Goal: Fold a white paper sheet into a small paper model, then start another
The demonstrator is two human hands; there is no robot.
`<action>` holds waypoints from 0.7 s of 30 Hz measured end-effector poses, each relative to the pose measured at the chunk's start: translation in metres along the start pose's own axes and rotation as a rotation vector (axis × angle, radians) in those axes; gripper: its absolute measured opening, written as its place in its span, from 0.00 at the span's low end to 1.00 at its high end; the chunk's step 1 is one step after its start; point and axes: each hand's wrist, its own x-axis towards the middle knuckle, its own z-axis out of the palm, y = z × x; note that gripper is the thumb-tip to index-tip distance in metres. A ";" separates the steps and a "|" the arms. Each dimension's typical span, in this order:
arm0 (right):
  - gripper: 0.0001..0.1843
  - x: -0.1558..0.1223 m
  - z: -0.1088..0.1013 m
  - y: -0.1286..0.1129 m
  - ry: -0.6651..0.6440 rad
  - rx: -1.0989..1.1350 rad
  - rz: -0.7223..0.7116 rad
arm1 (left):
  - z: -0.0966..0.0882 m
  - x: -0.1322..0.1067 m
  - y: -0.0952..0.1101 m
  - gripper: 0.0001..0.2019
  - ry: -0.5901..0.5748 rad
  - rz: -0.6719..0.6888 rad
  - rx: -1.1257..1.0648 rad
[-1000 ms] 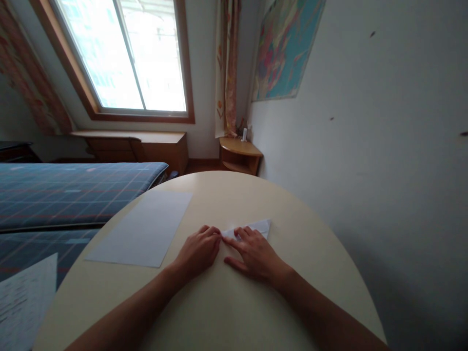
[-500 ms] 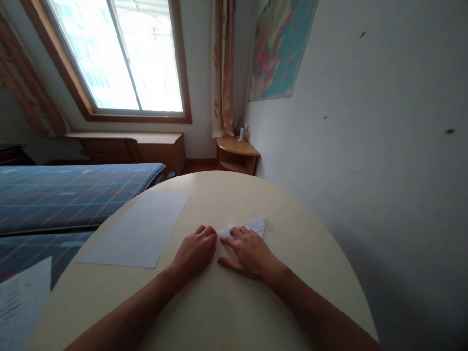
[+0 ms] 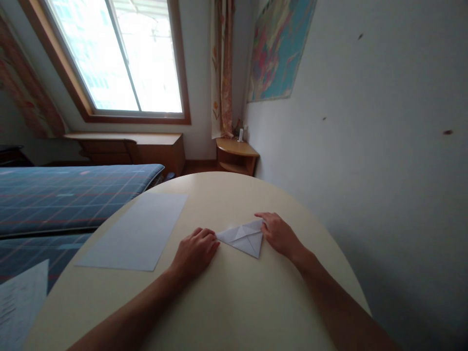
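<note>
A folded sheet of white paper point(image 3: 245, 237), roughly triangular with crease lines and a folded flap, lies on the round cream table point(image 3: 234, 302) between my hands. My left hand point(image 3: 195, 251) is closed at its pointed left end, with the fingertips pinching that corner. At the upper right corner, my right hand point(image 3: 281, 234) grips the paper's edge between thumb and fingers, the index finger reaching past it. Most of the folded paper's face shows between the two hands.
A flat white sheet point(image 3: 137, 231) rests at the table's left. Another sheet with writing point(image 3: 25, 302) is at the lower left edge. Beyond stand a bed with a blue plaid mattress point(image 3: 73, 195) and a corner shelf point(image 3: 237, 148); a white wall point(image 3: 383, 185) runs along the right.
My right hand has slid right and away from the middle of the folded paper to its upper right corner, uncovering the creased face. My left hand stays at the pointed end.
</note>
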 end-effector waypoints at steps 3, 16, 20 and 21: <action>0.23 0.003 0.003 0.022 -0.053 0.028 -0.010 | 0.000 0.000 -0.001 0.08 -0.003 -0.038 -0.015; 0.21 0.001 -0.008 0.021 -0.277 0.455 0.066 | 0.005 -0.001 -0.004 0.16 0.055 -0.110 0.027; 0.21 0.001 -0.008 0.003 -0.190 0.623 0.063 | 0.011 -0.001 -0.004 0.22 0.108 -0.151 -0.104; 0.21 0.001 -0.008 -0.002 -0.163 0.648 0.060 | 0.013 -0.001 -0.005 0.23 0.117 -0.162 -0.170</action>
